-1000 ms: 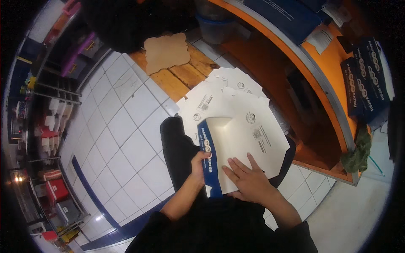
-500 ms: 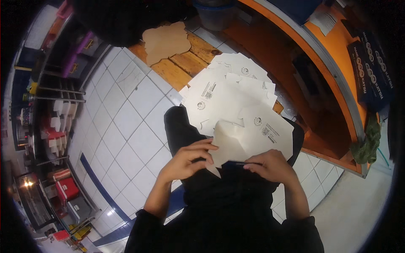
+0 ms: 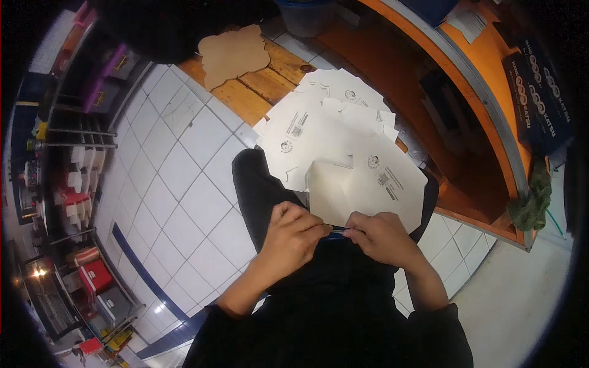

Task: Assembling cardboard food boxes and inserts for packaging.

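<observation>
On my lap is a partly folded paper box (image 3: 332,191), pale inside, with walls standing up around a hollow. My left hand (image 3: 294,234) pinches its near left corner, thumb and fingers pressed together. At the near right corner my right hand (image 3: 380,236) grips the same near edge, fingers curled. The fingertips of both hands almost meet there, and they hide part of the fold. A printed white flap (image 3: 392,178) reaches out to the right of the hollow. Just beyond lies a pile of flat white box blanks (image 3: 325,129), overlapping one another.
A wooden bench (image 3: 245,95) ahead carries the blanks and a brown sheet of cardboard (image 3: 233,54). To the right stands an orange cabinet (image 3: 485,80) with a metal edge and dark boxes (image 3: 540,98) on it. Shelves (image 3: 80,138) line the left, past white floor tiles (image 3: 178,165).
My left hand has moved right and closed on the box's near edge, beside my right hand. The near left flap, which stuck out before, is now raised into a wall.
</observation>
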Action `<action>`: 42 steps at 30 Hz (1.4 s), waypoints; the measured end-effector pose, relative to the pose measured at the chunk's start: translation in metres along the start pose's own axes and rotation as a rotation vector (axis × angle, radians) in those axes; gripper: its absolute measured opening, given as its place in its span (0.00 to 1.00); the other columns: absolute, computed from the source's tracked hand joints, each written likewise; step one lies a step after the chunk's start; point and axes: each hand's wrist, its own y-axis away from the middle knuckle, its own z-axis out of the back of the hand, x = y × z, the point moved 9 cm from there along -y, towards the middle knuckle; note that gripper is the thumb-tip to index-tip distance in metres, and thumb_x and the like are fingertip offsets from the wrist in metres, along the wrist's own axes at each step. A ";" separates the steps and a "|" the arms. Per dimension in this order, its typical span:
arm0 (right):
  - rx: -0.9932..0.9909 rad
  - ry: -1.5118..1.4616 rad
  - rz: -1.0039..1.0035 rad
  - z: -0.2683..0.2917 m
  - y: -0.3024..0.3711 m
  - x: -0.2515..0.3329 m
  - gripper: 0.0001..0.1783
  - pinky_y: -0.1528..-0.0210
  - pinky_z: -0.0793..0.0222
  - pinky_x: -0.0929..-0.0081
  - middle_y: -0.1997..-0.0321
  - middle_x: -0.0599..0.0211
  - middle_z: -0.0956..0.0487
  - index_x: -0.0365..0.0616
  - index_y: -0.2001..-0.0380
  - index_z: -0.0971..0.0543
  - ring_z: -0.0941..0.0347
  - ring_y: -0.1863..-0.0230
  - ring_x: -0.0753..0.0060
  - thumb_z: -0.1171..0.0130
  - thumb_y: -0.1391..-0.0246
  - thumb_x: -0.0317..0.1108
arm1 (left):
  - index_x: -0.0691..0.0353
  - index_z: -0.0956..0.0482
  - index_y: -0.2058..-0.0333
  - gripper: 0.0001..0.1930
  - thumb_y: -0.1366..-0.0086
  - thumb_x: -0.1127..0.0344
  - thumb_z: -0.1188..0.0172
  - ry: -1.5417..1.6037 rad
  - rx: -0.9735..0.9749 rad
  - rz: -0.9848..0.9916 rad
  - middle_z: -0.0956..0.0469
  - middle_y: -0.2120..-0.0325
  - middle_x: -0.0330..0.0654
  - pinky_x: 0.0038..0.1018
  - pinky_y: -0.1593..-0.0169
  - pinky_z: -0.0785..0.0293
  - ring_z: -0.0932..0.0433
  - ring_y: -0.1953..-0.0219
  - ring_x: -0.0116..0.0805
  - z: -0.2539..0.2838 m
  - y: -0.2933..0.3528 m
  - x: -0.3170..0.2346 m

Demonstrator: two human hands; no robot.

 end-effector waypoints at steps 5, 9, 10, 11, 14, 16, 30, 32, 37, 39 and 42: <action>0.055 0.033 -0.034 0.010 -0.001 0.012 0.11 0.61 0.25 0.56 0.73 0.59 0.16 0.46 0.62 0.19 0.18 0.68 0.49 0.39 0.37 0.42 | 0.57 0.13 0.65 0.07 0.44 0.72 0.29 0.002 -0.042 0.145 0.22 0.62 0.40 0.34 0.49 0.35 0.26 0.57 0.42 0.005 -0.002 0.024; -0.023 0.381 0.039 0.032 0.017 0.029 0.10 0.47 0.25 0.55 0.71 0.62 0.15 0.48 0.61 0.16 0.17 0.62 0.56 0.36 0.40 0.41 | 0.60 0.15 0.64 0.06 0.40 0.68 0.31 0.144 -0.072 0.267 0.26 0.54 0.47 0.35 0.47 0.32 0.28 0.51 0.47 0.004 0.015 0.056; -0.021 0.386 0.036 0.035 0.020 0.024 0.10 0.47 0.25 0.55 0.71 0.62 0.15 0.48 0.61 0.16 0.17 0.62 0.56 0.36 0.40 0.41 | 0.60 0.15 0.64 0.06 0.40 0.68 0.31 0.150 -0.075 0.266 0.26 0.54 0.47 0.35 0.47 0.32 0.28 0.51 0.47 0.002 0.014 0.057; -0.078 0.442 0.028 0.042 0.022 0.017 0.10 0.42 0.29 0.52 0.70 0.63 0.15 0.48 0.64 0.15 0.17 0.61 0.58 0.34 0.43 0.41 | 0.61 0.16 0.64 0.06 0.39 0.68 0.31 0.162 -0.161 0.382 0.26 0.54 0.48 0.36 0.46 0.31 0.28 0.50 0.48 0.006 0.016 0.069; -0.265 0.475 0.036 0.053 0.023 0.021 0.08 0.35 0.35 0.50 0.69 0.64 0.15 0.48 0.70 0.15 0.18 0.62 0.59 0.31 0.47 0.40 | 0.64 0.17 0.66 0.06 0.39 0.68 0.31 0.109 -0.322 0.518 0.26 0.54 0.50 0.38 0.47 0.31 0.28 0.51 0.48 0.009 0.021 0.082; -0.396 0.446 0.048 0.060 0.023 0.029 0.07 0.34 0.37 0.50 0.70 0.66 0.15 0.48 0.72 0.14 0.18 0.64 0.59 0.30 0.48 0.38 | 0.65 0.17 0.67 0.06 0.39 0.69 0.31 0.042 -0.393 0.537 0.25 0.55 0.49 0.40 0.50 0.31 0.27 0.53 0.48 0.013 0.021 0.078; -0.392 0.823 0.165 0.051 0.026 0.070 0.13 0.60 0.30 0.65 0.66 0.68 0.21 0.47 0.59 0.19 0.22 0.63 0.69 0.38 0.49 0.35 | 0.57 0.17 0.69 0.10 0.52 0.76 0.29 -0.035 -0.325 -0.070 0.25 0.64 0.42 0.37 0.59 0.30 0.26 0.62 0.44 -0.014 -0.012 -0.023; -0.255 0.837 0.143 0.045 0.032 0.066 0.17 0.66 0.32 0.73 0.58 0.67 0.20 0.49 0.55 0.19 0.23 0.67 0.74 0.39 0.50 0.36 | 0.56 0.16 0.66 0.10 0.49 0.75 0.29 -0.093 -0.311 -0.162 0.26 0.60 0.42 0.37 0.61 0.29 0.26 0.61 0.43 -0.016 -0.006 -0.043; -0.552 0.928 0.286 0.126 0.085 0.102 0.17 0.72 0.36 0.78 0.57 0.72 0.19 0.50 0.57 0.18 0.30 0.77 0.81 0.36 0.53 0.35 | 0.53 0.21 0.53 0.19 0.43 0.72 0.29 0.070 -0.662 -0.320 0.31 0.51 0.46 0.37 0.58 0.28 0.27 0.57 0.44 0.019 0.014 -0.061; -0.775 0.731 0.133 0.183 0.120 0.106 0.11 0.69 0.24 0.70 0.56 0.59 0.16 0.45 0.61 0.16 0.19 0.68 0.70 0.32 0.50 0.30 | 0.53 0.25 0.49 0.22 0.42 0.71 0.30 0.121 -0.707 -0.290 0.33 0.48 0.47 0.37 0.57 0.28 0.28 0.54 0.45 0.024 0.019 -0.055; -1.286 1.336 -0.064 0.261 0.204 0.112 0.15 0.60 0.22 0.64 0.58 0.54 0.17 0.41 0.56 0.18 0.18 0.62 0.55 0.37 0.49 0.19 | 0.55 0.28 0.46 0.25 0.42 0.74 0.32 0.151 -0.570 -0.219 0.33 0.49 0.51 0.35 0.57 0.27 0.26 0.55 0.45 0.007 0.005 -0.049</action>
